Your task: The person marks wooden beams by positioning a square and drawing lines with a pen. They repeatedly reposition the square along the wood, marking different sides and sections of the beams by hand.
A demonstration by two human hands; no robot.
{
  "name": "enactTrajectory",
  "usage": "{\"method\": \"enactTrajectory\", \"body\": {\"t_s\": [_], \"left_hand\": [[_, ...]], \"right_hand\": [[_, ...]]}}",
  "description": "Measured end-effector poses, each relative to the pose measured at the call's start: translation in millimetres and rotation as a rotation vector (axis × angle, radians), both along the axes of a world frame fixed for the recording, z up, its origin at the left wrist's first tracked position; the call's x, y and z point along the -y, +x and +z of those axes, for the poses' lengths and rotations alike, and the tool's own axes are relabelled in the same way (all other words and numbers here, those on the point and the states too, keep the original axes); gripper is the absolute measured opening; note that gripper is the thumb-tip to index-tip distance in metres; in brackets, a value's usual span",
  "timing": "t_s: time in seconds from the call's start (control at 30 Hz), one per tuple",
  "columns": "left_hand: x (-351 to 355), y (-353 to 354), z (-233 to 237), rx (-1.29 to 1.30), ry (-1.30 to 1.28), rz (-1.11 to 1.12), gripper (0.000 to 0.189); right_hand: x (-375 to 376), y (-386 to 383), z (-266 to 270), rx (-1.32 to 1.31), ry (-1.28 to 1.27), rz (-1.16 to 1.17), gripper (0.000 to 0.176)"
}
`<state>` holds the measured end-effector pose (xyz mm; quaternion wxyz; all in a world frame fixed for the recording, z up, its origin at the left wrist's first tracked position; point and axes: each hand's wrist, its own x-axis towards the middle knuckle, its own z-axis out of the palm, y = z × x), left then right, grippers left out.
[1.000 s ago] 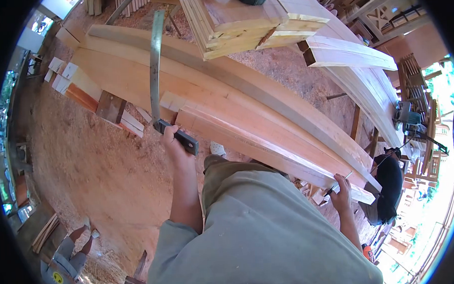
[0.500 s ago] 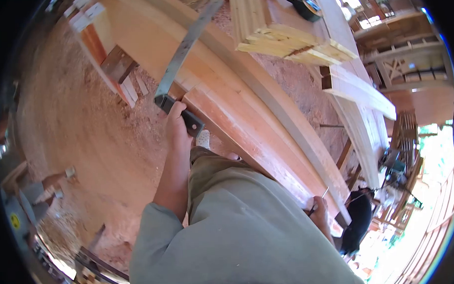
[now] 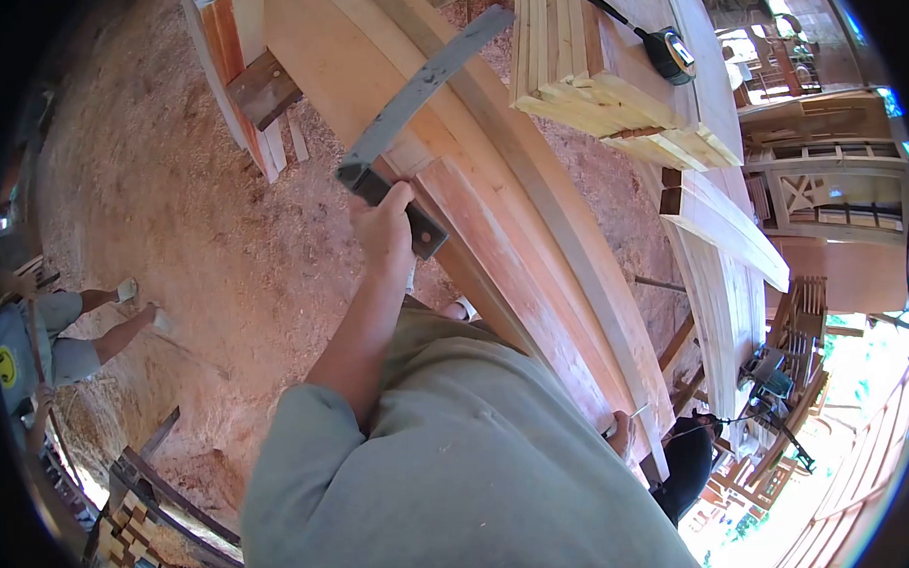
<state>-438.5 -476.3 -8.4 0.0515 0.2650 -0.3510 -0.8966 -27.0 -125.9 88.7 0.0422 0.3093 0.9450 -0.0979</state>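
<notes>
My left hand (image 3: 384, 224) is closed around the black stock of a try square (image 3: 422, 75). Its long metal blade lies across several long wooden beams (image 3: 512, 212) set side by side, and the stock is near the end of the reddish nearest beam (image 3: 457, 199). Farther down the beams on the right, my right hand (image 3: 620, 435) is closed on a thin, light-coloured stick-like tool (image 3: 639, 410), too small to name surely. That hand is partly hidden by my shirt and rests by the beam's edge.
A tape measure (image 3: 670, 56) sits on stacked boards (image 3: 608, 88) at the upper right. More planks (image 3: 723, 235) extend below it. A power tool (image 3: 768, 378) stands at right. Another person (image 3: 36, 349) is at far left with a long stick, on the dusty ground (image 3: 214, 282).
The view has shifted, so the beams and square sit farther right and my right hand lower. Both hands keep their hold. The other person shows more fully at the left.
</notes>
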Motion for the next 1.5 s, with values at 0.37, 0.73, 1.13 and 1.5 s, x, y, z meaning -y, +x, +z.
{"method": "enactTrajectory", "body": {"t_s": [0.37, 0.73, 1.13, 1.5], "left_hand": [[-16, 101, 40, 0.169, -0.260, -0.065, 0.013], [-61, 116, 25, -0.017, -0.336, -0.227, 0.017], [-92, 115, 16, 0.046, -0.669, -0.130, 0.022], [-89, 110, 31, 0.048, -0.400, -0.159, 0.016]], "right_hand": [[-5, -134, 21, -0.324, -0.297, 0.260, 0.030], [90, -338, 2, -0.742, -0.788, 0.442, 0.029], [153, -335, -54, -0.527, -1.107, 0.661, 0.049], [161, -336, -41, -0.438, -1.125, 0.692, 0.035]]}}
